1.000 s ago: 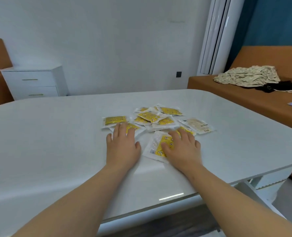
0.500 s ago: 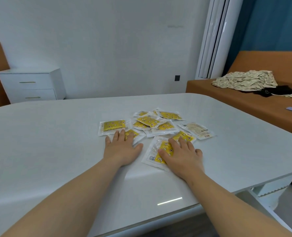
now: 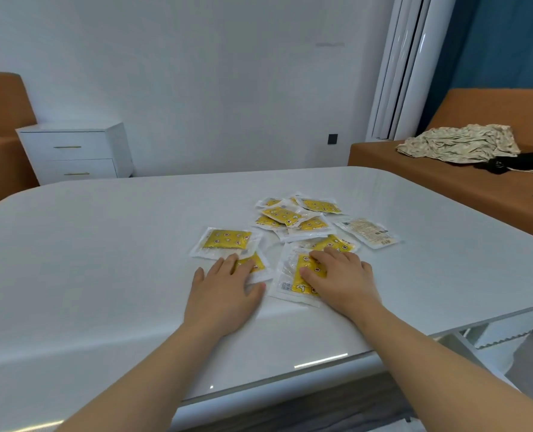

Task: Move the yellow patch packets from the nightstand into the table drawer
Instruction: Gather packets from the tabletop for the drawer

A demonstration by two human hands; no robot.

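Both the left hand [image 3: 224, 294] and the right hand [image 3: 343, 282] lie flat, fingers straight, on yellow patch packets [image 3: 290, 215].
The left hand touches one packet [image 3: 254, 264] and the right hand presses another packet [image 3: 291, 275] just beside it. The rest lie scattered and overlapping on the white worktop [image 3: 103, 260] beyond them. The nightstand [image 3: 75, 151] stands well apart, against the far wall.

Patch packets [image 3: 293, 219] clustered on table [image 3: 103, 260], right of centre. Nightstand [image 3: 75, 151] behind table, far left; sofa [image 3: 415, 171] right, cloth [image 3: 458, 145] on it.
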